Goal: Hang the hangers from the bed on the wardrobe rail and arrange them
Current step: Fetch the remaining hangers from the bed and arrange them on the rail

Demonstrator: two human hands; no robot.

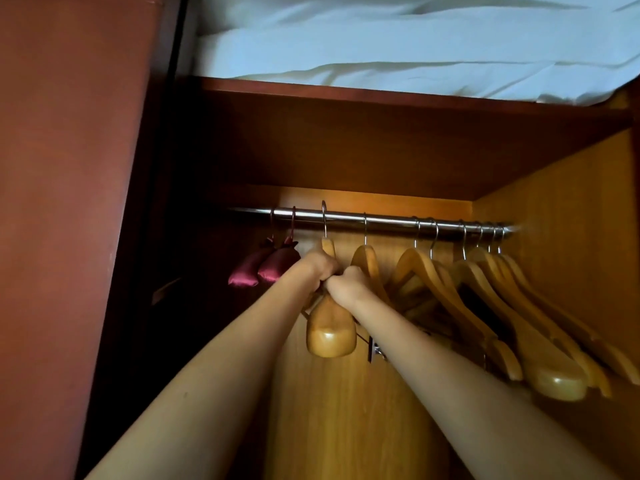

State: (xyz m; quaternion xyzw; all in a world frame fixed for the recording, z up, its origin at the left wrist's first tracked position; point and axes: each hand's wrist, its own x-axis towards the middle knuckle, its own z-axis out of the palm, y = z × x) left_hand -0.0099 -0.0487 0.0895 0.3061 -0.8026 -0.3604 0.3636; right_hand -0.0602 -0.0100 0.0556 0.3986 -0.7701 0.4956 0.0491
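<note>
Head view: pale wooden hanger with clip bar (330, 327), hook over the chrome wardrobe rail (381, 221) at about 11 o'clock of frame centre. Left hand (320, 266) and right hand (348, 282) both closed around its neck, knuckles touching. Six more wooden hangers (485, 292) toward 3 o'clock. Two maroon satin sachets (263, 268) at 9 o'clock. White bedding (398, 46) on shelf, 12 o'clock.

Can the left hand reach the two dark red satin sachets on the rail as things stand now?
Probably yes. The left hand grips the wooden hanger right beside the satin sachets, which hang just left of it on the rail. Nothing stands between them, but it must release the hanger first.
</note>
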